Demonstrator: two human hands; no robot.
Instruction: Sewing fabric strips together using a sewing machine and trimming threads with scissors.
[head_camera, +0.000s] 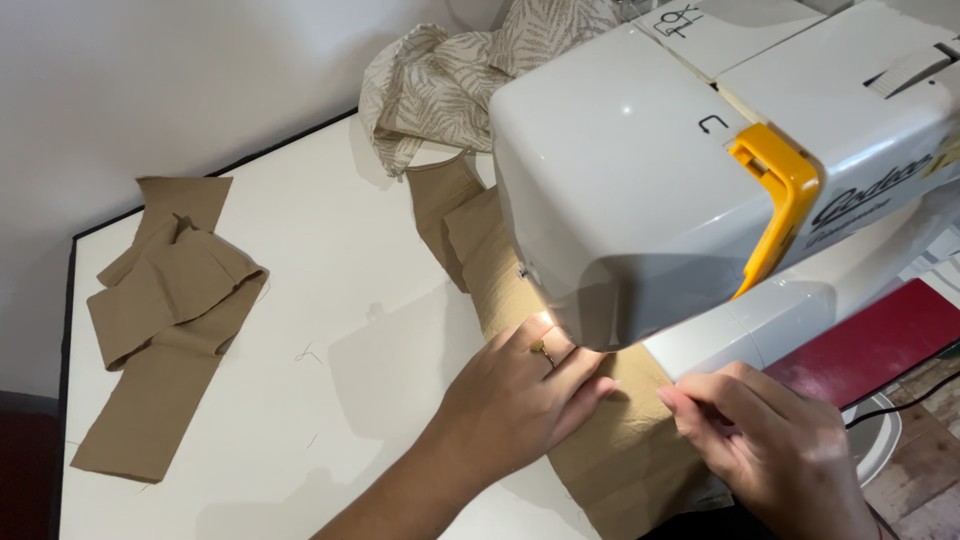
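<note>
The soft tan woven fabric strip (610, 440) lies under the white sewing machine head (640, 170) at five o'clock. The left hand (520, 395) presses it flat, fingers spread; the right hand (770, 440) pinches its edge. It looks light and limp, best held by its edges.

wall (150, 70): plain white | table (330, 300): white, black-edged | floor (925, 455): wood
</note>
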